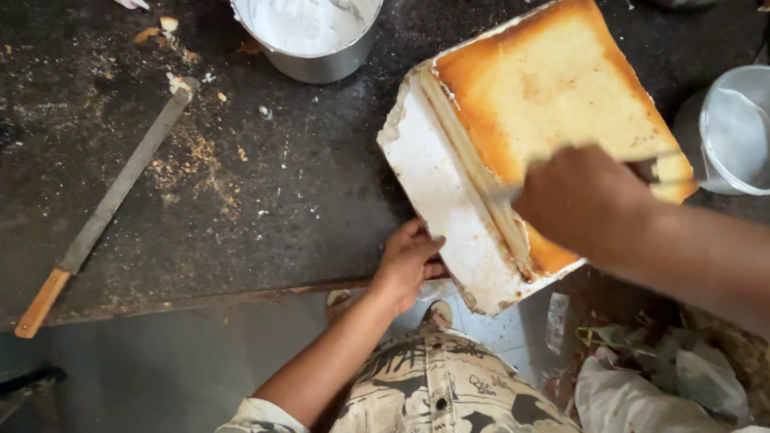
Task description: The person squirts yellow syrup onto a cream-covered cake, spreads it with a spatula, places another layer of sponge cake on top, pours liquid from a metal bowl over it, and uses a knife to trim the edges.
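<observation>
Dark, crumb-strewn worktable (pixel 241 189) — my left hand (pixel 407 263) grips the white board's (pixel 440 204) edge, my right hand (pixel 583 200) clenches a blurred blade mid-slice through the sponge cake (pixel 549 80) — halfway, I'd judge.

I see the cake (pixel 557 91) on its board (pixel 437 194): bowl (pixel 304 11) to its left, knife (pixel 107 207) farther left, pot (pixel 758 130) to its right.
</observation>
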